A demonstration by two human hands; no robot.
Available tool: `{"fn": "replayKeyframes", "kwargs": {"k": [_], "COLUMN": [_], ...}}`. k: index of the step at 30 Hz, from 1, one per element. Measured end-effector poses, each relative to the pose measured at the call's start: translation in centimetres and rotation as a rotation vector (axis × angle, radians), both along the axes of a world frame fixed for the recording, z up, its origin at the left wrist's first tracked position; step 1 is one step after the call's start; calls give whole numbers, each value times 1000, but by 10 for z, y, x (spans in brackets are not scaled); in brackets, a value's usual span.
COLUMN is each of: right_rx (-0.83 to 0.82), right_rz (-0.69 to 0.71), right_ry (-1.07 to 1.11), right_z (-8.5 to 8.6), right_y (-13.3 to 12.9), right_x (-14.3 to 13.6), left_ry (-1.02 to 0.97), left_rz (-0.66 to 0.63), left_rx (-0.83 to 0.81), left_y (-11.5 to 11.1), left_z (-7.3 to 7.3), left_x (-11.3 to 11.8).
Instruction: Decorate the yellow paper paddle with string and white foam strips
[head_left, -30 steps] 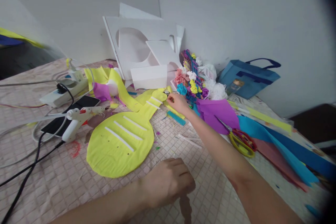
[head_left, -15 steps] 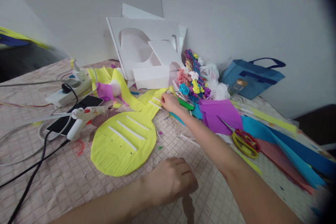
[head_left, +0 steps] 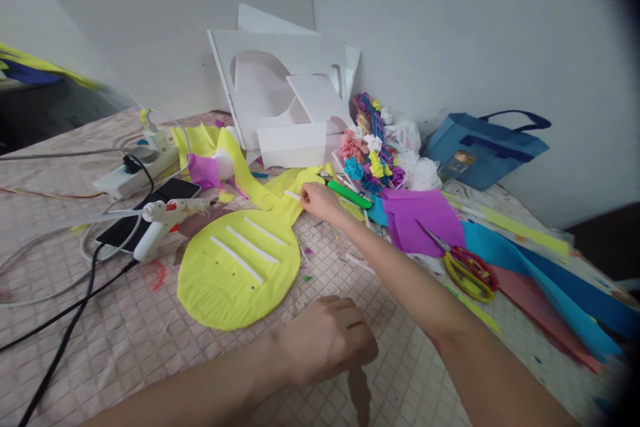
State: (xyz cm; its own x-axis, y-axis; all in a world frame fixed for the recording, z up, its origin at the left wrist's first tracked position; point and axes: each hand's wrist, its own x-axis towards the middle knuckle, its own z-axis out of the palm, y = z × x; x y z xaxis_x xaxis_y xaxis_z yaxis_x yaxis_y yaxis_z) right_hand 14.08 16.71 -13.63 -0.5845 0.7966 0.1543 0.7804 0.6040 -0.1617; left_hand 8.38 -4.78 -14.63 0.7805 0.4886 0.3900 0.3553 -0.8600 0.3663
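A yellow paper-covered shape (head_left: 235, 307) with a round body and a narrow neck lies on the table. Three white strips, one of them the middle strip (head_left: 253, 244), lie slanted across its body. My right hand (head_left: 320, 201) is at the neck, fingers pinched together at the end of a short white strip (head_left: 292, 195); the fingertips partly hide it. My left hand (head_left: 333, 340) rests on the tablecloth in front of the body, fingers curled in, with nothing visible in it.
Left of the shape are a white glue gun (head_left: 160, 220), a black phone (head_left: 173, 195) and a power strip (head_left: 135, 170) with cables. A green cutter (head_left: 350, 194), purple paper (head_left: 420, 220), scissors (head_left: 463, 267) and a blue bag (head_left: 483, 153) are on the right. White foam boards (head_left: 270, 43) lean behind.
My right hand has shifted slightly down along the neck, and one of the two white strips seen there no longer shows. My left hand stays in place. The view has shifted slightly.
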Motion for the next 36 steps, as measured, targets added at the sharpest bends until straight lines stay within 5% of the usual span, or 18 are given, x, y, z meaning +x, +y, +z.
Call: {"fn": "replayKeyframes", "kwargs": {"k": [7,10,16,21,27,36], "right_rx": [1,-2,-122,-254,-274,-190], "right_rz": [12,39,42,-56,-180,-170], "right_ry": [4,37,262,409,552,459], "right_z": [12,21,26,14,-1,7], "right_y": [-7,-18,-61,-95,-102,-111], "right_x": [3,23,99,152,187,198], "left_ry": [8,50,233,488,464,448], "left_rz": [10,71,379,524,460,444], "left_rx": [6,39,6,-43,-73,-49], "left_y": [1,3,17,34,55,69], "left_z": [-1,11,48,47,39,45], "left_x": [1,-10,-98,-159,-159,-157]}}
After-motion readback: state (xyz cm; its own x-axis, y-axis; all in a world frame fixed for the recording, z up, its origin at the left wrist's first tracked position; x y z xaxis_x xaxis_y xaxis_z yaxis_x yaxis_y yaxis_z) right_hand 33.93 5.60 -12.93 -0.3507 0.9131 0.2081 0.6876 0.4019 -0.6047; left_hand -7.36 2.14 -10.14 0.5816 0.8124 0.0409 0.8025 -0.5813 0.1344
